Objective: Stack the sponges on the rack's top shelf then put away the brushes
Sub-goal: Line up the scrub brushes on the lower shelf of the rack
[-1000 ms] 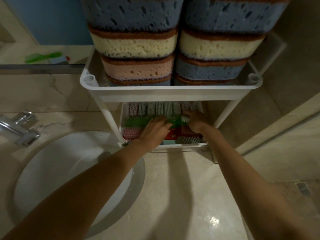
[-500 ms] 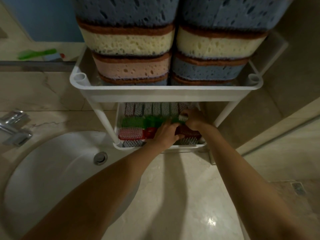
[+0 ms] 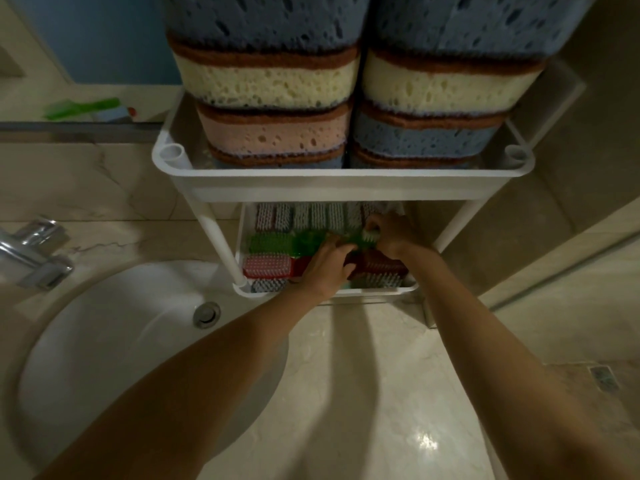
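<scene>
Both my hands reached into the lower shelf (image 3: 325,293) of the white plastic rack (image 3: 341,183) beside the round white sink (image 3: 114,336). My left grip (image 3: 329,263) and right grip (image 3: 389,233) closed on a green bristle brush (image 3: 294,242) among red and grey brushes (image 3: 268,266). Blue, cream and pink sponges (image 3: 273,133) stood stacked on the rack's top shelf.

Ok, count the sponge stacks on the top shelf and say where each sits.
2. The left stack and the right stack stand side by side, touching, on the rack's top shelf. Anything behind them is hidden.
</scene>
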